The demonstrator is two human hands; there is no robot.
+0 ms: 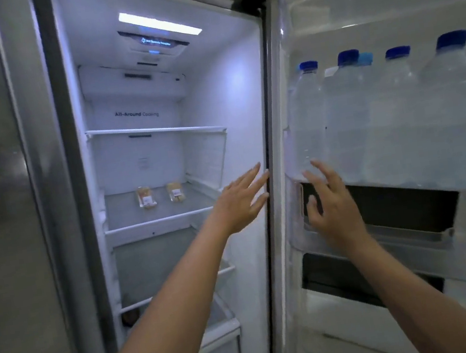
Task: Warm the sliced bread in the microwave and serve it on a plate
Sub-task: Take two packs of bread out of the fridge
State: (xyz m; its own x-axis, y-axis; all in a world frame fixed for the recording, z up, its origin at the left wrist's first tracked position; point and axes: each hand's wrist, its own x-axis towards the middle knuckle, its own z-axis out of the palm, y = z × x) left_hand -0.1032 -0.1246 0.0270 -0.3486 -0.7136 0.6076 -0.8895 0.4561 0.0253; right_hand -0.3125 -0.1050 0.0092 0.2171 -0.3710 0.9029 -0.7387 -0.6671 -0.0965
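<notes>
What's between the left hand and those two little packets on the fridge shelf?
Nothing but bare shelf. The head view shows an open stretch of it between the left hand and the nearer packet.

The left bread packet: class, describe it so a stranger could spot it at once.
Look inside the open fridge, at the second shelf from the top. Two small clear packets lie there side by side. Yours is the left packet, farther from the left hand than the right packet.
</notes>
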